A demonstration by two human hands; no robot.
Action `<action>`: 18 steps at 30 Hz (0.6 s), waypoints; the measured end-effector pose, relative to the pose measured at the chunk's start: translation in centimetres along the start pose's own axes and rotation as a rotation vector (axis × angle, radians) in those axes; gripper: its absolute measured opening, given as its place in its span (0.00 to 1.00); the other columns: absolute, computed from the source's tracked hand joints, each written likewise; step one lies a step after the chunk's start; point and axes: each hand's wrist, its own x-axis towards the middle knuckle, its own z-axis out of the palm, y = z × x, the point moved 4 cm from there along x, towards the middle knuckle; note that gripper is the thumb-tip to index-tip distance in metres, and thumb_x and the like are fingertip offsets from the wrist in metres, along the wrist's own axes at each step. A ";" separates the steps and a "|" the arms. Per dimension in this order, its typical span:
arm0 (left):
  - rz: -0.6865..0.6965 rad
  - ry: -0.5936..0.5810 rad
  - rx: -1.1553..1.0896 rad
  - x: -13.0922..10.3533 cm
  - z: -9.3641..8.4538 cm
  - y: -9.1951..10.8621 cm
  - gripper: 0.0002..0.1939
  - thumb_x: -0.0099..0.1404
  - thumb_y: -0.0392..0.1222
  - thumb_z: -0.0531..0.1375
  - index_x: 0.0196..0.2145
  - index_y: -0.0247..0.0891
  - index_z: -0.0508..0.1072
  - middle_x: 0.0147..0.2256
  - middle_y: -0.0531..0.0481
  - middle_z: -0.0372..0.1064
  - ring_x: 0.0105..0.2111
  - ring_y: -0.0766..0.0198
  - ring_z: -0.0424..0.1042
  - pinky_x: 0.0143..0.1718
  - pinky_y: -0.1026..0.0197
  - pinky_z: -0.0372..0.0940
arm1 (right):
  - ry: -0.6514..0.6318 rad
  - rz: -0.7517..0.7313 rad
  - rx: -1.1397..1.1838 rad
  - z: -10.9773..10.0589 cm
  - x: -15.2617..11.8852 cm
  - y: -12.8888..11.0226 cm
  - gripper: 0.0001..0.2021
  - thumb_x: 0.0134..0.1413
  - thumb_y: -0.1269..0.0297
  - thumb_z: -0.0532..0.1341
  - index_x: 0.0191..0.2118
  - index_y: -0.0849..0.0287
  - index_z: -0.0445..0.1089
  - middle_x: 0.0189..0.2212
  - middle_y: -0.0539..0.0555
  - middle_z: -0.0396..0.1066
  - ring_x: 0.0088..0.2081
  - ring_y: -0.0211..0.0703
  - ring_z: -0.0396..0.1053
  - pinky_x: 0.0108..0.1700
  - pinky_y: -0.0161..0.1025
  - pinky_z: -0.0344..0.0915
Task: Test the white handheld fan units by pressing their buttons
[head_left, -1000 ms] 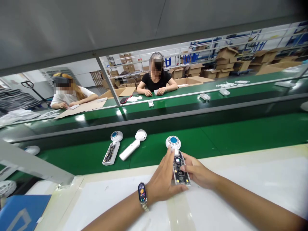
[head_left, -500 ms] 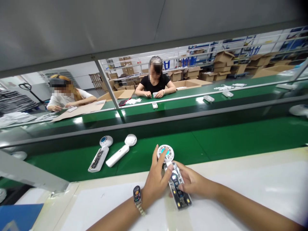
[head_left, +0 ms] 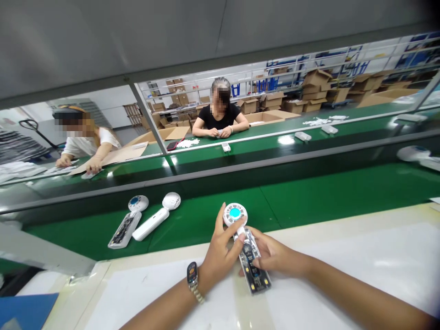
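Note:
Between my hands is a small handheld fan (head_left: 255,268) with a round white head, a blue hub and a dark circuit board showing in its open handle. My left hand (head_left: 223,250) is closed around the fan's neck, thumb on the neck and fingers at the head. From the right, my right hand (head_left: 275,256) grips the handle, its thumb on the board. The underside of the handle and some fingertips are hidden. On the green belt to the left lie an open fan (head_left: 125,229) with its board showing and a closed white fan (head_left: 151,224).
A green conveyor belt (head_left: 309,197) runs past the white worktable (head_left: 343,266). Another fan (head_left: 414,154) lies at far right. Two people sit across a second belt carrying white casings (head_left: 303,136). A metal post (head_left: 41,243) stands at left, near a blue sheet (head_left: 27,309).
Both fans on the near belt have shifted left, and the far-right one shows more. My left finger has moved off the blue hub. The left co-worker's hand has reached onto the far belt.

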 end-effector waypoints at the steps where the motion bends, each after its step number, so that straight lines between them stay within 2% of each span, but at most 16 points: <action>1: -0.004 -0.004 0.000 0.0 0.0 0.0 0.18 0.67 0.44 0.49 0.54 0.45 0.62 0.63 0.51 0.29 0.60 0.50 0.43 0.59 0.50 0.47 | -0.002 -0.002 0.002 -0.1 0.0 0.1 0.38 0.46 0.63 0.65 0.59 0.50 0.43 0.45 0.57 0.66 0.36 0.46 0.73 0.41 0.47 0.67; 5: -0.007 -0.015 0.014 0.0 0.1 0.0 0.18 0.67 0.43 0.49 0.54 0.46 0.62 0.63 0.52 0.27 0.61 0.51 0.42 0.59 0.51 0.47 | -0.006 0.007 0.013 0.1 0.0 0.1 0.39 0.45 0.64 0.66 0.59 0.50 0.44 0.44 0.57 0.67 0.36 0.46 0.72 0.40 0.47 0.67; 7: -0.002 0.013 0.041 -0.1 0.0 0.2 0.20 0.67 0.42 0.48 0.56 0.47 0.58 0.63 0.52 0.27 0.61 0.51 0.40 0.59 0.50 0.47 | 0.026 0.000 0.033 0.1 0.2 0.0 0.39 0.43 0.64 0.67 0.59 0.51 0.47 0.43 0.57 0.68 0.38 0.47 0.72 0.41 0.47 0.66; 10: 0.053 0.096 0.092 -0.3 -0.1 0.7 0.29 0.66 0.40 0.49 0.61 0.46 0.41 0.63 0.48 0.30 0.61 0.51 0.38 0.59 0.46 0.44 | 0.205 -0.044 0.062 -0.9 0.4 -0.2 0.35 0.44 0.63 0.66 0.58 0.53 0.51 0.44 0.57 0.68 0.40 0.46 0.71 0.43 0.45 0.65; 12: 0.122 0.118 0.108 -0.5 0.0 1.0 0.34 0.65 0.37 0.49 0.62 0.43 0.31 0.63 0.45 0.35 0.61 0.52 0.39 0.59 0.45 0.43 | 0.367 -0.090 0.064 -2.3 0.4 -0.6 0.35 0.46 0.62 0.65 0.59 0.52 0.49 0.46 0.58 0.67 0.42 0.47 0.70 0.44 0.45 0.65; 14: 0.177 0.099 0.117 -0.7 0.2 1.3 0.36 0.64 0.35 0.48 0.62 0.41 0.29 0.62 0.43 0.39 0.61 0.53 0.41 0.59 0.45 0.44 | 0.465 -0.157 0.035 -3.9 0.4 -1.3 0.40 0.44 0.64 0.66 0.60 0.50 0.43 0.49 0.59 0.65 0.43 0.49 0.70 0.46 0.48 0.65; 16: 0.211 0.067 0.135 -0.9 0.4 1.5 0.36 0.63 0.32 0.48 0.62 0.41 0.30 0.61 0.42 0.41 0.61 0.53 0.42 0.58 0.44 0.46 | 0.503 -0.215 -0.033 -5.3 0.2 -2.2 0.47 0.39 0.67 0.69 0.61 0.49 0.41 0.51 0.59 0.63 0.43 0.50 0.70 0.49 0.51 0.63; 18: 0.244 0.056 0.158 -1.0 0.5 1.8 0.36 0.62 0.31 0.47 0.62 0.41 0.31 0.61 0.43 0.43 0.60 0.53 0.43 0.57 0.44 0.47 | 0.555 -0.246 -0.118 -6.6 0.0 -2.9 0.46 0.37 0.68 0.70 0.61 0.50 0.44 0.53 0.57 0.61 0.42 0.49 0.71 0.51 0.52 0.62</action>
